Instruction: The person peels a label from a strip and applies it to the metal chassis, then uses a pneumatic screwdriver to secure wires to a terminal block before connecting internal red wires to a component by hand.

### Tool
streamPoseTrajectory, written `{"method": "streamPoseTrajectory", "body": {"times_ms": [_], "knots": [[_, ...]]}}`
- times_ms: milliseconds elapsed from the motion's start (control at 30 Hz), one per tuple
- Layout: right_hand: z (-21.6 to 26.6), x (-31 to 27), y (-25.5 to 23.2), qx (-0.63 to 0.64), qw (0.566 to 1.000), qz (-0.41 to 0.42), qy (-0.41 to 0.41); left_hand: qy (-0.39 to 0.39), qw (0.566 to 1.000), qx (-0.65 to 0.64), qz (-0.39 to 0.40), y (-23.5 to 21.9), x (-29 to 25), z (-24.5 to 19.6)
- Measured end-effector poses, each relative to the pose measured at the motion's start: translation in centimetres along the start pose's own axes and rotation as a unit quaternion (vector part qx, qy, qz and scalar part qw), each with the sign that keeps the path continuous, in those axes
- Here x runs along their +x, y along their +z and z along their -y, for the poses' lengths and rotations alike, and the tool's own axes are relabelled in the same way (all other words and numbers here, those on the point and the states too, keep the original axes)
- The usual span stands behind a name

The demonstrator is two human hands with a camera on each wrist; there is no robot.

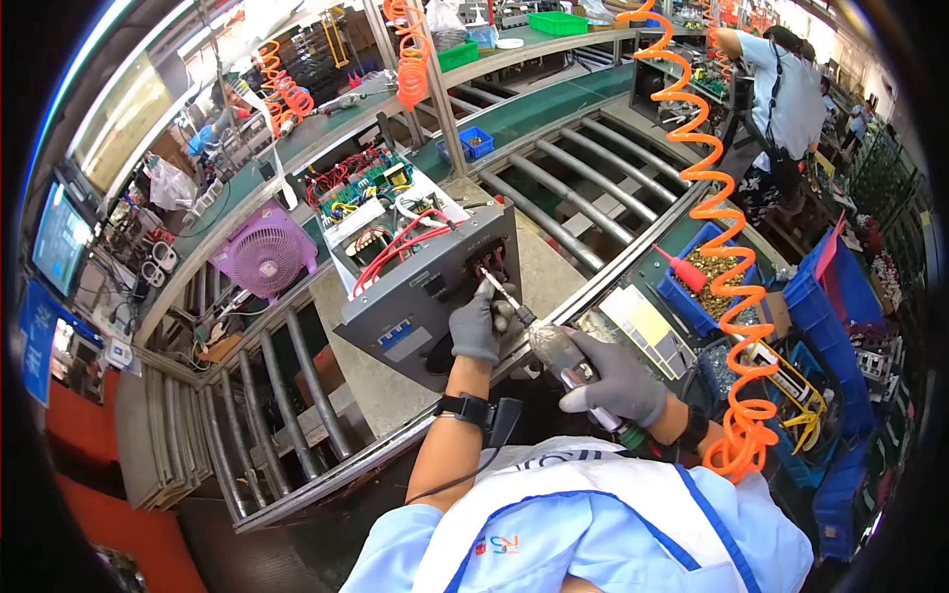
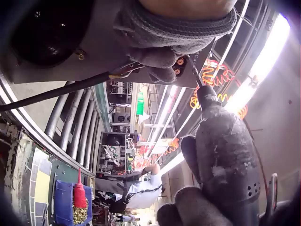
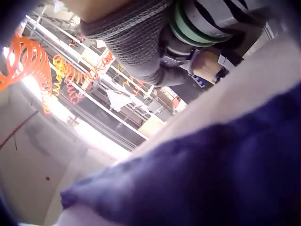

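Hands grey-gloved: right hand (image 1: 623, 381) wrapped round worn grey cylindrical power screwdriver (image 1: 556, 348), centre frame. Left hand (image 1: 478, 324), fingers bent beside its bit at dark-grey metal panel (image 1: 415, 311); can't tell if it's pinching anything. Panel fronts open-topped unit with red wires (image 1: 386, 215), upper centre. Purple plastic fan (image 1: 265, 255) left; blue plastic bin (image 1: 684, 308) of brass-coloured bits right.

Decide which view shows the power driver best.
The left wrist view: the power driver appears large, its bit also visible. The head view shows it smaller, partly covered by the right hand; the right wrist view, a cropped part.
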State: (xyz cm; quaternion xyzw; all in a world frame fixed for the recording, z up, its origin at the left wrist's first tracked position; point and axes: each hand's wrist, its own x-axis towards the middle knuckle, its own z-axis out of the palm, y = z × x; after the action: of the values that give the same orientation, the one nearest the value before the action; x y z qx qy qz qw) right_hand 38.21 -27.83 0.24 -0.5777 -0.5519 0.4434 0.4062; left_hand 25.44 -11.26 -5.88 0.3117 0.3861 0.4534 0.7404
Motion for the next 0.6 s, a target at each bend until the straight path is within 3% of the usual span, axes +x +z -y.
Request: {"method": "streamPoseTrajectory", "body": {"times_ms": [100, 233, 300, 333, 367, 400, 433, 500, 567, 600], "knots": [[0.3, 0.1, -0.1, -0.029, 1.000, -0.007, -0.003, 0.007, 0.999, 0.021, -0.032, 0.5, -0.1, -0.1], [1.9, 0.4, -0.4, 0.047, 0.998, 0.021, 0.033, 0.018, 0.999, 0.028, -0.036, 0.5, 0.5, 0.1], [0.6, 0.7, -0.1, 0.175, 0.977, 0.064, 0.100, 0.005, 0.999, -0.027, -0.020, -0.6, 1.7, 0.8], [-0.5, 1.1, 0.8, 0.199, 0.978, 0.056, -0.008, 0.017, 0.998, 0.004, -0.061, -0.5, 1.6, 0.6], [-1.6, 1.1, 1.0, 0.241, 0.967, 0.080, 0.011, 0.026, 0.995, 0.036, -0.093, -0.2, 1.3, 0.5], [1.0, -0.1, 0.5, 0.321, 0.942, 0.090, 0.036, 0.052, 0.997, -0.012, -0.048, 0.0, 0.9, 0.4], [-0.8, 0.0, 1.0, 0.364, 0.926, 0.096, 0.025, 0.034, 0.997, 0.000, -0.064, -0.1, 1.1, 0.6], [-0.7, -1.2, 0.4, 0.315, 0.947, 0.062, 0.025, -0.031, 0.999, -0.024, -0.018, -2.4, 4.0, 1.4], [-2.7, -2.9, -0.3, 0.327, 0.944, 0.013, 0.049, 0.039, 0.997, 0.065, 0.028, -1.4, 2.1, 0.1], [-6.0, -3.1, -0.9, 0.311, 0.950, -0.034, 0.009, 0.054, 0.996, 0.072, 0.005, -1.1, 2.0, 0.2]]}}
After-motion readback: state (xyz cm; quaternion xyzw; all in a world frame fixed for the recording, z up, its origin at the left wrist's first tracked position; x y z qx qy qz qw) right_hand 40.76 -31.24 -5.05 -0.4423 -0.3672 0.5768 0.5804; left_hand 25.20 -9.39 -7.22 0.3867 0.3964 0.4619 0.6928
